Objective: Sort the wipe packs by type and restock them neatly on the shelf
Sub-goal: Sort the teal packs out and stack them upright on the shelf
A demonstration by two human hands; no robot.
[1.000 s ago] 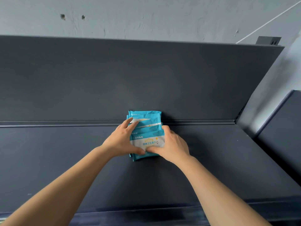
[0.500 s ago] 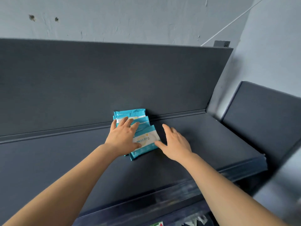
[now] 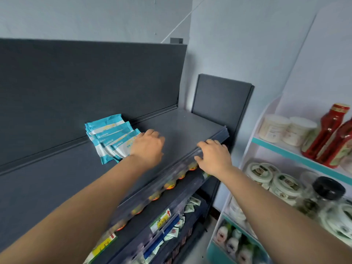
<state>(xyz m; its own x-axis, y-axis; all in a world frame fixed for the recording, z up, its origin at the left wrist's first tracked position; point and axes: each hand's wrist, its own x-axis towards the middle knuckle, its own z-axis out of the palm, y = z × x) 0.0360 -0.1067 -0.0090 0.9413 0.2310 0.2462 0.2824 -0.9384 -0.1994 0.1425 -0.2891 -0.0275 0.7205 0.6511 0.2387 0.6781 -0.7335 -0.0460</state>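
Teal-and-white wipe packs (image 3: 108, 134) lie flat in an overlapping fan on the dark grey shelf (image 3: 181, 130). The rearmost is tucked against the ledge at the foot of the back panel (image 3: 85, 82), and each later one steps forward and to the right. Their long axes run from that ledge out toward the front edge, slightly askew from one another, so the fan is loose, not square. The left hand (image 3: 147, 147) sits just at the fan's right side, over the corner of the frontmost pack. Its fingers are loosely curled and close on nothing; whether the fingertips touch the wrapper cannot be told, since the knuckles hide them. From that hand the packs lie to the left and a little back, so it is plainly the nearer one for any squaring nudge, which would be a push leftward along the ledge. The right hand (image 3: 214, 158) is well apart, at the shelf's front rail (image 3: 171, 176), with fingers slackly bent and no pack in them. Motion blur leaves its contact with the rail unclear. Below the rail runs a row of orange-lidded jars (image 3: 169, 184), and to the right stands a white rack (image 3: 285, 149) with red bottles (image 3: 331, 130).
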